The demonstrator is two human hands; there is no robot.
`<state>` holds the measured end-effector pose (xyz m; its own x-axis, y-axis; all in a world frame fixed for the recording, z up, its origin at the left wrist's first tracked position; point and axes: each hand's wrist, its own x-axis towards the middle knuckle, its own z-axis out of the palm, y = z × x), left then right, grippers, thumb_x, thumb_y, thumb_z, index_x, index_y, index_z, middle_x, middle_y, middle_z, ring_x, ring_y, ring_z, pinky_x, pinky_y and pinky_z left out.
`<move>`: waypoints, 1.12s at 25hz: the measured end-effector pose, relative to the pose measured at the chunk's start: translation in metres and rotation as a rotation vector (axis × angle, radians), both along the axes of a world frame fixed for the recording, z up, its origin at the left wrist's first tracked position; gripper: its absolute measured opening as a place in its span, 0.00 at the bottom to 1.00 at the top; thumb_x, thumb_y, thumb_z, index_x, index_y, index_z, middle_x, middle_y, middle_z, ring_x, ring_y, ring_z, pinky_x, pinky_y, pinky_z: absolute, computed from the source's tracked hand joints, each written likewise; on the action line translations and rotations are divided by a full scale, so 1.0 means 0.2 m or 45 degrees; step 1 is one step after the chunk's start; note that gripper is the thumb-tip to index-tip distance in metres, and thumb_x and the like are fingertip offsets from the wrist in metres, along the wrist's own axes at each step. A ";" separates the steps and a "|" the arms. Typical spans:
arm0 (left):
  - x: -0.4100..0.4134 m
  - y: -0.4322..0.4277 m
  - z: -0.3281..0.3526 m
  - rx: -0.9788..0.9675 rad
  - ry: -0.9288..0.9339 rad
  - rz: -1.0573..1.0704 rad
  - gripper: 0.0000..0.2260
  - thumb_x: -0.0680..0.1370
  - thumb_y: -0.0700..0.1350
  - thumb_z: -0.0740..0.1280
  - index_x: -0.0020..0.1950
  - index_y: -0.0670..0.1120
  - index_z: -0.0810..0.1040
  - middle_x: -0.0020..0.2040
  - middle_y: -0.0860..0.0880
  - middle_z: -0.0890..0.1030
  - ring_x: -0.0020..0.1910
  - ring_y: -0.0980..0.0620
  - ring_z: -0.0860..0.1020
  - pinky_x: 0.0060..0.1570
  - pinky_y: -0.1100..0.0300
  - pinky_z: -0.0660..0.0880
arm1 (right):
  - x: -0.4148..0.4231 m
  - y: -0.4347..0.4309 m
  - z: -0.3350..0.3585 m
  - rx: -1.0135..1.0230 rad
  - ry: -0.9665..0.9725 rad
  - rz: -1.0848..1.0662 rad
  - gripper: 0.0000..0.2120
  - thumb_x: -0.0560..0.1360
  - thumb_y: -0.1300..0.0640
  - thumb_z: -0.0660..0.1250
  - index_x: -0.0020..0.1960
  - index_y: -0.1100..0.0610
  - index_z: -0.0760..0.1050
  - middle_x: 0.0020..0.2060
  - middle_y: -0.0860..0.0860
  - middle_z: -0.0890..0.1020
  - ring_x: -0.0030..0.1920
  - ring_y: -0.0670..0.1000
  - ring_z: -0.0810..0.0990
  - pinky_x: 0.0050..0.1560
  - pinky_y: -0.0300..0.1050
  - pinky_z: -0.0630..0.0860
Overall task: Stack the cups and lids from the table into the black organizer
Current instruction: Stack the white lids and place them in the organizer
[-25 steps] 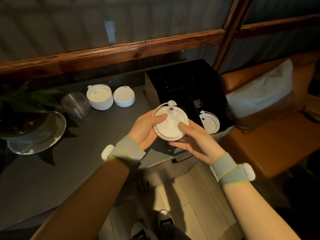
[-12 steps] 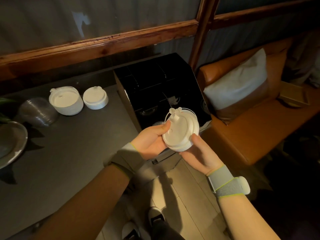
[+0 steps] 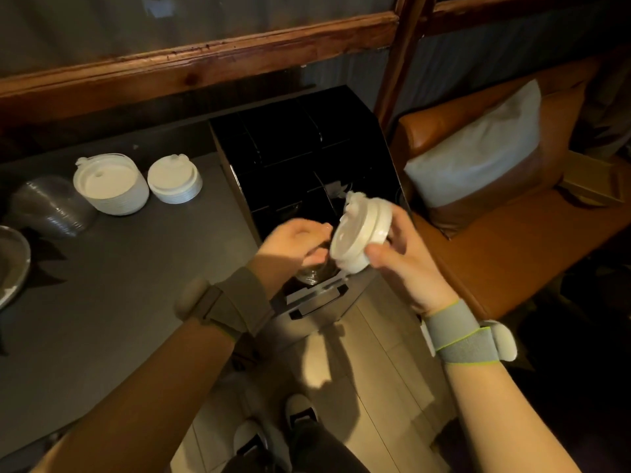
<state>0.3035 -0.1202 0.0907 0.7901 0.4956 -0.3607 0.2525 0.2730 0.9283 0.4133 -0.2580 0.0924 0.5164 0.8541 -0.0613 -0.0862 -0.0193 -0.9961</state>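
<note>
Your left hand point(image 3: 296, 245) is curling over something clear at the black organizer's point(image 3: 300, 155) front; what it is pinching is too hidden to tell. Your right hand point(image 3: 403, 264) is gripping tilted white lids point(image 3: 360, 233) above it. More lid stacks point(image 3: 111, 184) are sitting on the grey table point(image 3: 119, 285), a sofa point(image 3: 512, 233) alongside.

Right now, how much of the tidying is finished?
Partly done. The right hand holds a small stack of white lids over the black organizer, and the left hand reaches into its front slot. Two lid stacks and the clear cups wait on the table.
</note>
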 end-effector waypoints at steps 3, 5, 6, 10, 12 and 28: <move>-0.12 0.12 -0.03 0.532 -0.183 0.567 0.09 0.75 0.34 0.58 0.46 0.44 0.77 0.40 0.51 0.77 0.34 0.67 0.77 0.36 0.75 0.73 | 0.18 0.02 0.00 -0.361 -0.407 -0.237 0.41 0.61 0.56 0.78 0.68 0.58 0.62 0.59 0.51 0.72 0.62 0.52 0.74 0.56 0.39 0.78; -0.25 0.18 -0.10 0.759 0.010 0.703 0.13 0.71 0.37 0.58 0.52 0.42 0.77 0.43 0.47 0.78 0.38 0.66 0.77 0.40 0.73 0.72 | 0.30 0.05 -0.04 -0.708 -0.886 -0.201 0.40 0.64 0.59 0.77 0.70 0.60 0.60 0.65 0.59 0.68 0.67 0.60 0.67 0.66 0.52 0.70; -0.30 0.20 -0.17 0.875 0.203 0.664 0.14 0.73 0.37 0.60 0.57 0.40 0.77 0.50 0.43 0.79 0.47 0.61 0.78 0.49 0.68 0.72 | 0.34 0.09 -0.06 -0.848 -1.039 -0.095 0.41 0.65 0.57 0.76 0.71 0.60 0.59 0.67 0.61 0.66 0.67 0.63 0.65 0.67 0.56 0.67; -0.39 0.21 -0.49 1.143 0.954 0.088 0.25 0.80 0.43 0.60 0.76 0.43 0.60 0.79 0.44 0.57 0.78 0.44 0.51 0.74 0.43 0.52 | 0.37 0.24 -0.14 -1.177 -1.333 0.322 0.44 0.66 0.53 0.75 0.74 0.58 0.55 0.70 0.62 0.63 0.68 0.66 0.63 0.66 0.59 0.66; -0.43 0.19 -0.57 1.207 1.088 -0.042 0.26 0.81 0.50 0.54 0.78 0.48 0.52 0.80 0.49 0.48 0.79 0.46 0.44 0.75 0.42 0.46 | 0.38 0.29 -0.16 -1.231 -1.416 0.405 0.44 0.66 0.53 0.75 0.75 0.56 0.54 0.71 0.60 0.63 0.69 0.65 0.62 0.65 0.58 0.68; -0.45 0.19 -0.67 1.337 1.174 -0.048 0.31 0.74 0.57 0.44 0.78 0.52 0.51 0.80 0.50 0.49 0.79 0.47 0.46 0.74 0.42 0.42 | 0.40 0.40 -0.22 -1.348 -1.751 0.805 0.46 0.68 0.53 0.74 0.76 0.50 0.49 0.77 0.53 0.55 0.74 0.60 0.56 0.67 0.56 0.70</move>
<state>0.2140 -0.0818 -0.0430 0.4932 0.8391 -0.2295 0.8682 -0.4583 0.1900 0.4942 -0.1772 0.0476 0.3173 0.8061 -0.4995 0.9454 -0.3102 0.0999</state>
